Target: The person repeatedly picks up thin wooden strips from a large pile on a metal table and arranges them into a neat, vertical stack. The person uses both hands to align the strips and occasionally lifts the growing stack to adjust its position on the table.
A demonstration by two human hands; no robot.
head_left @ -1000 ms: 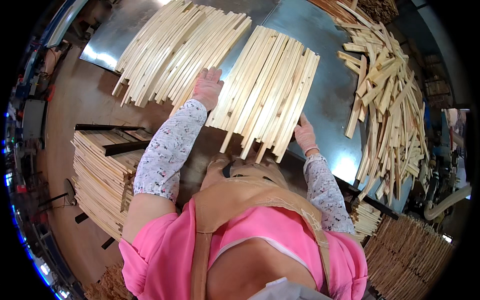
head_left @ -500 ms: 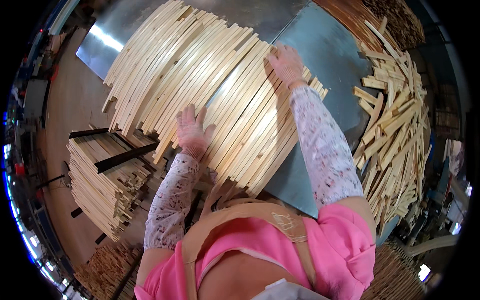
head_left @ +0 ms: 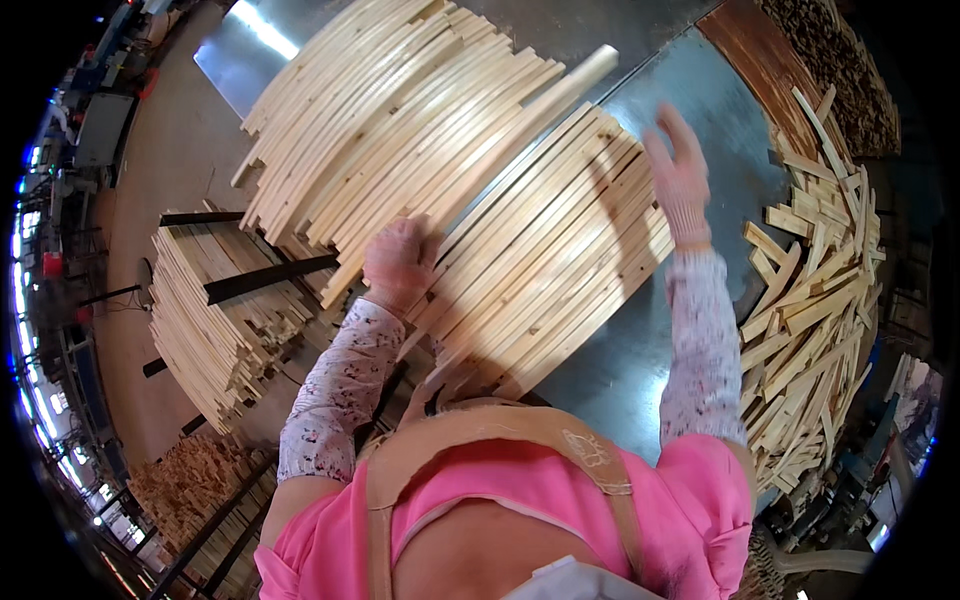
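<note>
My left hand [head_left: 398, 262] is closed around the near end of a pale wooden strip [head_left: 560, 97]. That strip lies slantwise, its far end sticking out beyond the others. On its left, a wide row of wooden strips [head_left: 370, 120] spreads over the metal table. A second, tighter group of strips [head_left: 560, 250] lies side by side to its right, in front of me. Just off the right edge of this group, my right hand [head_left: 680, 165] hovers with its fingers apart and nothing in it; it is slightly blurred.
The metal table [head_left: 640, 330] shows bare on the right. Along its right side lies a jumbled heap of short wood pieces [head_left: 800, 300]. Stacked strips [head_left: 215, 320] rest on a rack with black bars [head_left: 270, 278] at the left. More wood [head_left: 195, 475] stands at the lower left.
My right hand has left the strips' far ends and moved right. My left hand has closed on a strip, which now lies at a slant. The whole view has shifted somewhat.
</note>
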